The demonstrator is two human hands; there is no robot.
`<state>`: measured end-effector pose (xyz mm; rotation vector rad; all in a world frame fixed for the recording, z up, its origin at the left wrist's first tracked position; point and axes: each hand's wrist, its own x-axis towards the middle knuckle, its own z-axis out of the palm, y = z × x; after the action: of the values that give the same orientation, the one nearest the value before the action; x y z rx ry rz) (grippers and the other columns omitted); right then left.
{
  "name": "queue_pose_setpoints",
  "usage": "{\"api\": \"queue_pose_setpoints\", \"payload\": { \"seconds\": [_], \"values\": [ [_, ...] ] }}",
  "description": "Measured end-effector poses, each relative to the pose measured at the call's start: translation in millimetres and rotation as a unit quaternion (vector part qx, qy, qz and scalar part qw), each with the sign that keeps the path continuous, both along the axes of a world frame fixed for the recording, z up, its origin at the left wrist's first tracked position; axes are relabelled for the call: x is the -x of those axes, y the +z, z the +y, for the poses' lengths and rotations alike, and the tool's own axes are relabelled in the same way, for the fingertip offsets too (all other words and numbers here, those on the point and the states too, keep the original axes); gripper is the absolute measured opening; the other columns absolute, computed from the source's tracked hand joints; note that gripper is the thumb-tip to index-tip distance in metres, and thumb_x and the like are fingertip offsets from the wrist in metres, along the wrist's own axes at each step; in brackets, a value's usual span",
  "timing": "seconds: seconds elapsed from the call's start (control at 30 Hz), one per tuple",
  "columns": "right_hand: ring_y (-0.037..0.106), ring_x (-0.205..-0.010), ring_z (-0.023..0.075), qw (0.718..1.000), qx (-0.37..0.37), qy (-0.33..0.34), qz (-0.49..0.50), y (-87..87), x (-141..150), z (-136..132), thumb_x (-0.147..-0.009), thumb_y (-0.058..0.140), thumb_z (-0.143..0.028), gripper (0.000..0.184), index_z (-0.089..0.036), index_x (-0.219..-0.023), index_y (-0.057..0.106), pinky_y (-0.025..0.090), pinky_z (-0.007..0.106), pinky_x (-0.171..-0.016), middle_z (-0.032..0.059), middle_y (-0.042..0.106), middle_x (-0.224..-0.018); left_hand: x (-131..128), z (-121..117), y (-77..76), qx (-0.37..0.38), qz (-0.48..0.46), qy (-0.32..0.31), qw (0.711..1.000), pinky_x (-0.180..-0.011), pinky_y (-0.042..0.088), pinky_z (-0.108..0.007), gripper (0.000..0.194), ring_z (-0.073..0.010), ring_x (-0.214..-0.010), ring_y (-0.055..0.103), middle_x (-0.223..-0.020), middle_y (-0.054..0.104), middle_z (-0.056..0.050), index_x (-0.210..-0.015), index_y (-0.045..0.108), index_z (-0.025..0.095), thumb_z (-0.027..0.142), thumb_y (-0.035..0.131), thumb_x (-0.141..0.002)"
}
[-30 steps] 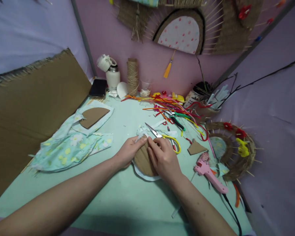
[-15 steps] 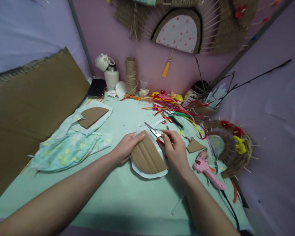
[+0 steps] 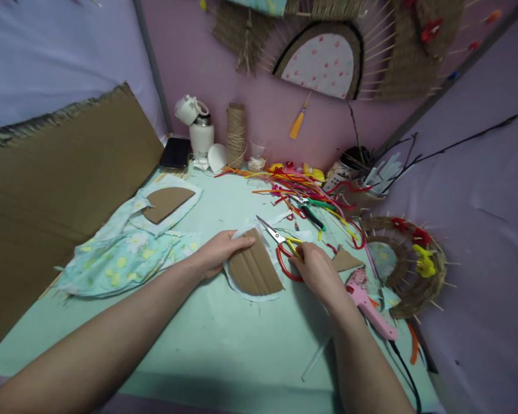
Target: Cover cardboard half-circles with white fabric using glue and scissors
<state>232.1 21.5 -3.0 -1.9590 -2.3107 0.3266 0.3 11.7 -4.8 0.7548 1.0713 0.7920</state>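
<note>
A half-round piece of brown corrugated cardboard (image 3: 255, 268) lies on white fabric in the middle of the pale green table (image 3: 224, 345). My left hand (image 3: 220, 252) rests on its left edge, fingers stretched flat along the top of the cardboard. My right hand (image 3: 317, 271) is just to the right of it, fingers curled at the red and yellow handles of a pair of scissors (image 3: 282, 246). The scissors lie on the table with their blades pointing up and left.
Floral light-blue fabric (image 3: 125, 253) with a second cardboard piece (image 3: 166, 202) lies at the left. Coloured pipe cleaners (image 3: 304, 192), green pliers, a pink glue gun (image 3: 369, 307), a woven wreath (image 3: 408, 261), a twine spool (image 3: 235, 133) and a white flask (image 3: 200, 135) crowd the back and right.
My right hand left the cardboard and moved right to the scissor handles. The cardboard is now uncovered and my left hand stays on its left edge.
</note>
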Motion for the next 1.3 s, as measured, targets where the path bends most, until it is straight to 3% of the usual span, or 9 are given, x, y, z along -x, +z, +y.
{"api": "queue_pose_setpoints", "payload": {
  "seconds": [0.33,0.5,0.63,0.8,0.93,1.3],
  "values": [
    [0.060,-0.081,0.0258,0.997,-0.064,0.032,-0.014,-7.7,2,0,-0.084,0.058,-0.021,0.006,-0.016,-0.085,0.060,0.039,0.032,-0.068,0.0127,0.064,-0.086,5,3,0.1,0.003,-0.028,-0.003,1.000,-0.073,0.048,-0.030,0.035,-0.0199,-0.079,0.066,-0.088,0.073,-0.008,-0.087,0.069,0.014,0.040,0.078,-0.065],
    [0.058,-0.070,0.0224,0.999,-0.044,-0.012,-0.017,1.6,-2,-2,-0.086,0.050,-0.024,0.010,-0.016,-0.084,0.056,0.035,0.029,-0.060,0.0108,0.062,-0.078,12,6,3.4,-0.004,-0.011,0.006,1.000,-0.067,0.047,-0.028,0.032,-0.0184,-0.072,0.065,-0.080,0.072,-0.006,-0.081,0.069,0.015,0.038,0.080,-0.062],
    [0.055,-0.062,0.0199,0.995,-0.030,-0.034,0.089,11.4,-7,-4,-0.086,0.049,-0.039,0.022,-0.017,-0.093,0.052,0.035,0.028,-0.057,0.0031,0.058,-0.070,22,10,7.7,0.012,0.003,-0.005,1.000,-0.064,0.047,-0.028,0.032,-0.0188,-0.070,0.064,-0.077,0.072,-0.006,-0.078,0.069,0.015,0.037,0.081,-0.059],
    [0.053,-0.064,0.0169,0.971,0.019,0.021,0.238,22.2,-3,-6,-0.070,0.067,-0.045,0.049,-0.020,-0.109,0.048,0.040,0.026,-0.056,-0.0013,0.055,-0.075,31,14,13.4,0.024,0.008,-0.003,1.000,-0.063,0.046,-0.029,0.035,-0.0194,-0.068,0.065,-0.076,0.072,-0.006,-0.079,0.070,0.014,0.039,0.082,-0.058],
    [0.052,-0.067,0.0157,0.960,0.064,0.074,0.264,26.9,-5,-5,-0.067,0.070,-0.038,0.043,-0.020,-0.103,0.055,0.042,0.025,-0.060,-0.0019,0.055,-0.076,33,15,14.4,0.027,-0.006,-0.009,1.000,-0.065,0.047,-0.029,0.029,-0.0189,-0.068,0.065,-0.075,0.073,-0.007,-0.075,0.071,0.014,0.035,0.081,-0.059],
    [0.052,-0.066,0.0165,0.972,0.068,0.092,0.206,30.8,-27,1,-0.067,0.071,-0.038,0.030,-0.021,-0.090,0.062,0.039,0.024,-0.057,-0.0020,0.060,-0.072,35,16,10.9,0.018,-0.036,-0.023,0.999,-0.069,0.048,-0.029,0.032,-0.0208,-0.076,0.066,-0.087,0.074,-0.010,-0.082,0.072,0.013,0.041,0.076,-0.067]
  ]
}}
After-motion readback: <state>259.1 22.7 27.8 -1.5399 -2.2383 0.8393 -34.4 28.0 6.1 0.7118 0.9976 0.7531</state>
